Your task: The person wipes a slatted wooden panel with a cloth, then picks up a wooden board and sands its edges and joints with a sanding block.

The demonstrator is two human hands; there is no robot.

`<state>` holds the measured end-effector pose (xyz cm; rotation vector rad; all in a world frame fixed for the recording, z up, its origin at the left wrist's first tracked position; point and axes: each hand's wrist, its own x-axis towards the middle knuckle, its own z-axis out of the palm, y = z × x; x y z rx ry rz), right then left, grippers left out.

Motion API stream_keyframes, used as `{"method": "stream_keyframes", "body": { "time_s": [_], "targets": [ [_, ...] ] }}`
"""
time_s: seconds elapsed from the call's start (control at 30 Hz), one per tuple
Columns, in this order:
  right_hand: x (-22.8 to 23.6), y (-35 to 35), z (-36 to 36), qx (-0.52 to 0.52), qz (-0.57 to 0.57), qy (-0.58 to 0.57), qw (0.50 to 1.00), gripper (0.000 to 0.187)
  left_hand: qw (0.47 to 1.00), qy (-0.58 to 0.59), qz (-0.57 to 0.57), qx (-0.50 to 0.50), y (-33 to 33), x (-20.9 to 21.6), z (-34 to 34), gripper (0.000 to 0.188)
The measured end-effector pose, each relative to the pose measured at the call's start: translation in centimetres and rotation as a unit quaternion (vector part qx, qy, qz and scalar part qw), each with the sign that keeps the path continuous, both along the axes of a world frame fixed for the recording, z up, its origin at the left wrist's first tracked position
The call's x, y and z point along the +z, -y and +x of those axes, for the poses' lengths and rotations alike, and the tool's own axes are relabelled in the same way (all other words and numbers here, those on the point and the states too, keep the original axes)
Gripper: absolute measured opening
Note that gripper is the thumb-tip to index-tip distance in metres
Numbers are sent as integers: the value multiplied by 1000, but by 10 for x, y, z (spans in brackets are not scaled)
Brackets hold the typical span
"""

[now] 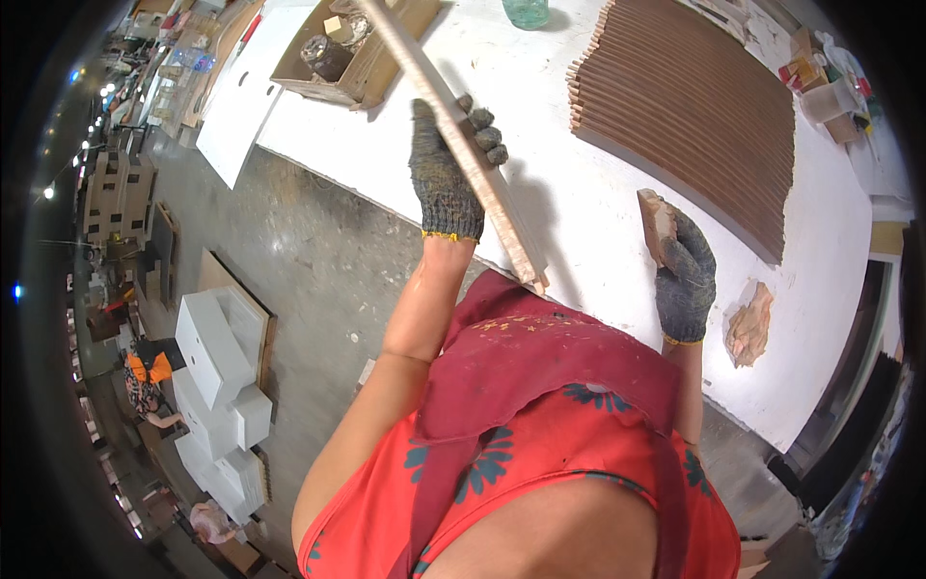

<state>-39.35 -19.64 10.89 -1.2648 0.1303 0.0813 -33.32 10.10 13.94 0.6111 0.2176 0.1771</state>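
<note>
My left hand [446, 183], in a dark knitted glove with a yellow cuff, is closed around a long, narrow wooden strip [496, 206]. The strip slants from the top of the view down toward my apron, its pale edge facing up. My right hand [689, 275], gloved the same way, grips a small brown block [657, 228] with a worn, pale-streaked face; its exact kind is unclear. The block is apart from the strip. Beyond my right hand lies a tight row of brown wooden strips [694, 121]. A crumpled tan piece, like paper or cloth [749, 326], rests beside that hand.
The white worktable [579, 217] spans the front. A wooden box [362, 85] holding a dark jar stands at its far left, with a green glass [526, 12] at the back. Containers [831, 99] crowd the right. White boxes [212, 362] and a person [145, 386] are at left.
</note>
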Motion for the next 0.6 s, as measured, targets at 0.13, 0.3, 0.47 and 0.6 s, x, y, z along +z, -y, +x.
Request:
{"method": "stream_keyframes", "body": {
  "time_s": [0.13,0.3,0.47,0.6],
  "targets": [
    [-28,10,-2,-12,-247,88,965,53,979,-131,150,30,-5,-32,-14,30],
    [-29,4,-1,8,-223,115,968,55,990,-128,20,-48,-7,-43,-30,32],
    [2,-20,-1,60,16,-21,998,39,971,-97,-200,-90,8,-32,-23,36],
    [28,-56,-5,149,-121,188,963,39,982,-105,-138,-67,11,-31,-20,41]
  ]
}}
